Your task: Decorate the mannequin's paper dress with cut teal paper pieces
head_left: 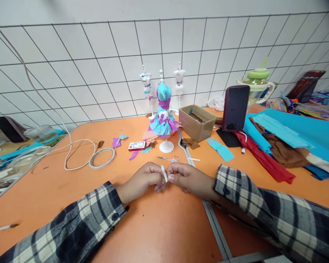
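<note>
My left hand (142,180) and my right hand (189,179) rest on the orange table (159,226), fingertips meeting. Both pinch a small white strip (163,173), perhaps tape, held between them. Just beyond my hands lie small scissors (169,159). Farther back stands a small mannequin (163,120) on a white base, dressed in blue and purple paper. Two bare white mannequins (146,87) stand behind it by the tiled wall. Both sleeves are plaid.
A tape ring (102,157) and white cable (71,153) lie left. A red-and-white card (137,146) and paper scraps sit near the mannequin. An open cardboard box (196,122), an upright phone (235,107), a green-lidded jug (259,86) and coloured paper sheets (285,142) fill the right.
</note>
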{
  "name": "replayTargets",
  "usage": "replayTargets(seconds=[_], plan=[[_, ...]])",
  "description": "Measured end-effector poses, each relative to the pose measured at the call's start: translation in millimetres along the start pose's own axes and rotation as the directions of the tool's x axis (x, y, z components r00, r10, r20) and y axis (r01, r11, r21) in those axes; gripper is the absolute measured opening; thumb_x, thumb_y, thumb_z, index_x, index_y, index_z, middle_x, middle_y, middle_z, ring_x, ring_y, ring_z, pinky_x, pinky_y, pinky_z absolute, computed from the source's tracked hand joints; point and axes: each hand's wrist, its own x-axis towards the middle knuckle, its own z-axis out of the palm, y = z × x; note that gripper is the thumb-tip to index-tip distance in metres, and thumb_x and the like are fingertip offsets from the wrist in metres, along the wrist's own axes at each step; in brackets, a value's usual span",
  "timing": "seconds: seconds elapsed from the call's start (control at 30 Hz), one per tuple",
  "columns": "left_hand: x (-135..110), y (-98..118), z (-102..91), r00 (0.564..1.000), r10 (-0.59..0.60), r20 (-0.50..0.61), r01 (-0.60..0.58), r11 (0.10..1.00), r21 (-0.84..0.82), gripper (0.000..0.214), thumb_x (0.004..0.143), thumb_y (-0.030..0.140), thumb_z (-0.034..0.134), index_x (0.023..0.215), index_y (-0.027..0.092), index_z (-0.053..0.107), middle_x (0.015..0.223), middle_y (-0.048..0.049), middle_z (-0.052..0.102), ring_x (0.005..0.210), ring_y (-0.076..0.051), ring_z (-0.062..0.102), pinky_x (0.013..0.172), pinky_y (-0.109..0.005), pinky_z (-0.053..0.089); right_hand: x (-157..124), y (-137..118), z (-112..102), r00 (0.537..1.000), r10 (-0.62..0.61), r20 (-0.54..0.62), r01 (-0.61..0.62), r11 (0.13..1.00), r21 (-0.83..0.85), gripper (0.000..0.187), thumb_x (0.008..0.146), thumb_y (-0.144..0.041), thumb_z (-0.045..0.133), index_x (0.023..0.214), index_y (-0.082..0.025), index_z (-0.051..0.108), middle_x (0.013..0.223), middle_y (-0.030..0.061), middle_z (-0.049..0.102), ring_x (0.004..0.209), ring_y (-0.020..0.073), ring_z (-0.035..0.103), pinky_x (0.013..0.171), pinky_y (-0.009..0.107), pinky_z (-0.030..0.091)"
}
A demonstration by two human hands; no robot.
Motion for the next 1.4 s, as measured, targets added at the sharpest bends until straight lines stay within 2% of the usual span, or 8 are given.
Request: replayTargets(seconds=[0.2, 0.33, 0.47, 0.77, 0.9, 1.03, 1.27, 1.4], plan=[[-1.3, 0.5, 1.4, 0.999, 0.016, -0.047, -0.015, 1.0, 0.026, 0.018, 0.081, 0.028, 0.056, 0.076, 0.013, 0.065, 0.057, -0.0006, 0.056, 0.055, -0.013, 0.053, 0.058, -0.026, 0.043, 1.5, -3.0, -7.4, 0.996, 0.069, -0.048, -0.061, 0.986, 0.157, 0.028, 0.078, -0.045, 0.058, 0.08, -0.02, 0.047, 0.052, -0.0103, 0.031, 0.04, 0.0055, 0.024, 0.038, 0.019, 0.022], [-4.7, 9.6, 6.7, 0.973, 0.15, -0.178, -0.106, 0.967, 0.233, 0.03, 0.083, 0.039, 0.058, 0.102, 0.016, 0.061, 0.07, 0.0002, 0.054, 0.062, -0.013, 0.052, 0.058, -0.026, 0.042, 3.9, -4.9, -13.2, 0.989, 0.073, -0.132, -0.059, 0.993, 0.105, 0.024, 0.078, -0.041, 0.057, 0.082, -0.019, 0.05, 0.053, -0.0101, 0.032, 0.041, 0.0055, 0.024, 0.039, 0.019, 0.021], [-4.6, 13.8, 9.7, 0.916, 0.3, -0.265, -0.147, 0.868, 0.475, 0.025, 0.079, 0.036, 0.063, 0.091, 0.015, 0.065, 0.073, -0.0011, 0.057, 0.069, -0.014, 0.051, 0.062, -0.025, 0.04, 6.5, 0.4, -11.4, 0.987, 0.03, -0.155, -0.034, 0.999, -0.023, 0.019, 0.078, -0.035, 0.057, 0.076, -0.018, 0.05, 0.059, -0.0067, 0.038, 0.049, 0.0065, 0.03, 0.045, 0.02, 0.023], [2.6, 8.3, 6.6, 0.853, 0.302, -0.426, -0.091, 0.889, 0.449, 0.014, 0.079, 0.028, 0.059, 0.073, 0.016, 0.059, 0.066, 0.0008, 0.057, 0.062, -0.012, 0.051, 0.061, -0.023, 0.041, 10.4, 14.3, -9.1, 0.994, 0.0, -0.112, -0.011, 0.994, -0.105, 0.014, 0.076, -0.032, 0.058, 0.075, -0.019, 0.054, 0.066, -0.0037, 0.043, 0.059, 0.0098, 0.037, 0.054, 0.022, 0.029], [-1.1, 7.7, 2.8, 0.916, 0.254, -0.312, -0.133, 0.923, 0.362, 0.028, 0.087, 0.042, 0.048, 0.079, 0.016, 0.057, 0.065, 0.0013, 0.053, 0.058, -0.012, 0.048, 0.053, -0.022, 0.038, 9.4, 13.6, -9.0, 0.995, 0.012, -0.1, -0.021, 0.996, -0.09, 0.015, 0.078, -0.034, 0.057, 0.076, -0.019, 0.055, 0.066, -0.0034, 0.043, 0.06, 0.0106, 0.038, 0.054, 0.022, 0.03], [-1.6, 7.2, 7.8, 0.941, 0.264, -0.21, -0.111, 0.83, 0.546, 0.033, 0.085, 0.04, 0.052, 0.064, 0.015, 0.055, 0.06, 0.0023, 0.049, 0.057, -0.01, 0.043, 0.053, -0.021, 0.034, 9.5, 14.5, -8.5, 0.996, -0.004, -0.086, -0.005, 0.995, -0.101, 0.018, 0.079, -0.036, 0.058, 0.074, -0.019, 0.055, 0.064, -0.0033, 0.042, 0.058, 0.0106, 0.037, 0.053, 0.022, 0.029], [3.2, 5.3, 13.4, 0.849, 0.38, -0.367, -0.071, 0.77, 0.634, 0.032, 0.083, 0.028, 0.051, 0.053, 0.016, 0.047, 0.053, 0.0045, 0.043, 0.052, -0.009, 0.039, 0.052, -0.02, 0.031, 8.2, 6.2, -7.4, 0.989, 0.042, -0.14, -0.05, 0.997, -0.059, 0.017, 0.076, -0.034, 0.06, 0.076, -0.018, 0.056, 0.061, -0.0053, 0.041, 0.054, 0.009, 0.033, 0.049, 0.021, 0.023], [2.9, 5.2, 17.7, 0.833, 0.387, -0.395, -0.059, 0.772, 0.633, 0.033, 0.084, 0.027, 0.049, 0.053, 0.016, 0.048, 0.053, 0.0042, 0.042, 0.051, -0.009, 0.038, 0.05, -0.021, 0.031, 5.6, -0.5, -4.3, 0.987, 0.077, -0.138, -0.076, 0.997, 0.012, 0.016, 0.077, -0.033, 0.059, 0.074, -0.018, 0.054, 0.055, -0.0072, 0.038, 0.049, 0.008, 0.027, 0.046, 0.022, 0.019]])
